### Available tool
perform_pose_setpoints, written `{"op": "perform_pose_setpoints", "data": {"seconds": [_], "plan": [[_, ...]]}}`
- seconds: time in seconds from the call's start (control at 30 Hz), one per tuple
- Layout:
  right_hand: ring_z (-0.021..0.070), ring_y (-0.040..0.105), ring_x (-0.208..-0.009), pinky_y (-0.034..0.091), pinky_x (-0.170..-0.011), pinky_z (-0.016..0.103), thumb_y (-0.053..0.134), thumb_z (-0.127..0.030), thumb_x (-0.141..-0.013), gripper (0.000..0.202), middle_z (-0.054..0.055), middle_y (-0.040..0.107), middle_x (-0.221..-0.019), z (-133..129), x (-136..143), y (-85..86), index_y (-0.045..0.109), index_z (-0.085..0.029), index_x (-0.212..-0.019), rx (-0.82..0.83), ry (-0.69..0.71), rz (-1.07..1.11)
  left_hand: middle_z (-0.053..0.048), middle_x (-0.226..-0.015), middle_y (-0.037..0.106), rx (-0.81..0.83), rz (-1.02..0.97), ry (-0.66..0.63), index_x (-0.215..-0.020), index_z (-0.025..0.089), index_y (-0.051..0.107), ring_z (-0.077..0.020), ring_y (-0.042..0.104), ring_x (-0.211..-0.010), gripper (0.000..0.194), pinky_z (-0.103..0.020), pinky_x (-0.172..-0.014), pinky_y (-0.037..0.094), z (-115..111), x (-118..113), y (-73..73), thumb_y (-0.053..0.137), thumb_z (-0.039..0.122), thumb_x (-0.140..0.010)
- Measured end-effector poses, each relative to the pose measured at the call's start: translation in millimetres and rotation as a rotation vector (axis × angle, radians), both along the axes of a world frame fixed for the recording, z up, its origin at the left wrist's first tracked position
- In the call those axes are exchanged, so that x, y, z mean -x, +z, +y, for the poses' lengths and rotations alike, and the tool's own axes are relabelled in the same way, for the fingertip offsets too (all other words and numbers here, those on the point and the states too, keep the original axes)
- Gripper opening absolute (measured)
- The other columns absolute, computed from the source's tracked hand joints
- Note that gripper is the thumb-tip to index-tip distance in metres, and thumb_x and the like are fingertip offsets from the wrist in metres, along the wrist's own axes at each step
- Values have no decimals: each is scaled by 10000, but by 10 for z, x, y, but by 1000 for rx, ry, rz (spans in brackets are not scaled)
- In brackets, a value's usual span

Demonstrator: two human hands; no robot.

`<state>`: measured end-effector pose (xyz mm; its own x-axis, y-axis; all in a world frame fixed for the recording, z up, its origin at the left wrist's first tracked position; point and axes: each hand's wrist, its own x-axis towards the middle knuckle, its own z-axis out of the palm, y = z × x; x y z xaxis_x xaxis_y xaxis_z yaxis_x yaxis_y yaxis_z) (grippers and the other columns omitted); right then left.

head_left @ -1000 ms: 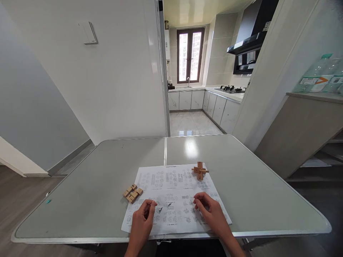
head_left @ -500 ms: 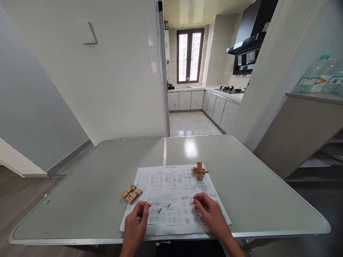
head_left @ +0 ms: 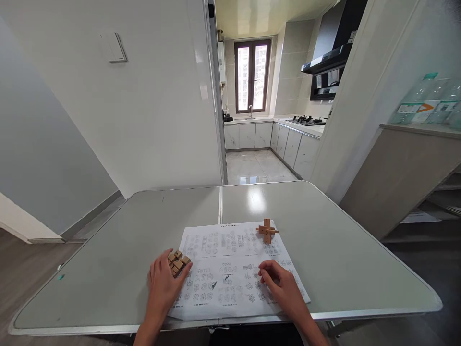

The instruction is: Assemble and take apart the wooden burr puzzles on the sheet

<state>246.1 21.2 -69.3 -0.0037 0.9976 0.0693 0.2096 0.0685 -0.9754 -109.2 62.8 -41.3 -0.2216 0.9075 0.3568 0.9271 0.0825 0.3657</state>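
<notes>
My left hand [head_left: 163,278] is around a flat wooden block puzzle [head_left: 176,262] at the paper's left edge, thumb on the near right side and fingers on the far left. The puzzle is made of several light notched pieces, partly covered by the hand. Over the right half of the printed sheet [head_left: 212,240], my right hand [head_left: 279,283] rests with curled fingers, thumb and fingertips close together and nothing visible in them. A darker wooden interlocking cross puzzle [head_left: 267,231] stands at the sheet's far right corner, apart from both hands.
The sheet lies on a pale green table [head_left: 345,259] with a metal rim and a centre seam. A small teal bit [head_left: 60,277] is near the left edge. Clear plastic bottles [head_left: 419,103] stand on a shelf at right. Behind the table, a doorway opens onto a kitchen.
My left hand has moved left and forward from the paper onto the flat block puzzle, its fingers spreading around it. My right hand has stayed almost still. The view has shifted slightly.
</notes>
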Motion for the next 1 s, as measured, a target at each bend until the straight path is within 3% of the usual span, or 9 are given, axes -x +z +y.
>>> {"op": "perform_pose_setpoints", "data": {"seconds": [0.2, 0.37, 0.5, 0.6, 0.77, 0.9, 1.0], "plan": [[225, 712, -752, 528, -707, 319, 569, -518, -961, 319, 53, 758, -860, 1, -9, 17, 672, -216, -969, -7, 4, 3, -204, -1344, 618, 74, -69, -47, -1382, 136, 499, -418, 540, -1274, 788, -595, -1076, 413, 28, 22, 2, 545, 699, -833], [219, 716, -755, 530, -719, 314, 545, -546, -970, 344, 42, 754, -868, -2, -5, 28, 661, -222, -960, 4, 8, -6, -171, -1248, 680, 45, -107, -80, -1317, 157, 555, -393, 603, -1192, 700, -551, -1009, 496, 23, 42, 43, 529, 683, -856], [216, 712, -747, 533, -719, 314, 559, -544, -961, 342, 40, 753, -865, -4, -2, 18, 667, -219, -963, -2, 2, 2, -167, -1298, 646, 13, -172, -93, -1327, 167, 547, -399, 567, -1233, 711, -566, -1036, 490, -13, -38, 115, 562, 693, -848], [218, 706, -742, 526, -677, 304, 576, -537, -948, 338, 47, 755, -861, -2, -2, 11, 672, -214, -961, -1, -5, 12, -149, -1317, 626, 3, -240, -193, -1345, 190, 535, -374, 577, -1237, 662, -559, -1069, 475, -74, -256, 161, 621, 634, -861], [221, 706, -761, 529, -706, 305, 559, -568, -950, 370, 48, 755, -873, 5, 2, 22, 665, -214, -967, 11, 1, -6, -98, -1256, 641, 28, -339, -514, -1325, 265, 556, -314, 637, -1174, 535, -486, -1012, 534, -219, -842, 138, 754, 393, -845], [220, 708, -756, 534, -737, 313, 563, -554, -954, 356, 50, 754, -871, 5, 3, 35, 661, -211, -962, -5, -8, -2, -90, -1262, 644, 84, -343, -744, -1328, 290, 556, -313, 625, -1181, 625, -477, -1009, 542, -287, -1226, 80, 837, 231, -773], [222, 713, -767, 533, -758, 319, 556, -523, -966, 330, 52, 753, -882, 2, -5, 39, 660, -210, -979, -9, -1, -7, -95, -1272, 640, 129, -349, -821, -1329, 283, 546, -316, 605, -1191, 645, -488, -1015, 535, -288, -1374, 50, 852, 195, -768]]}}
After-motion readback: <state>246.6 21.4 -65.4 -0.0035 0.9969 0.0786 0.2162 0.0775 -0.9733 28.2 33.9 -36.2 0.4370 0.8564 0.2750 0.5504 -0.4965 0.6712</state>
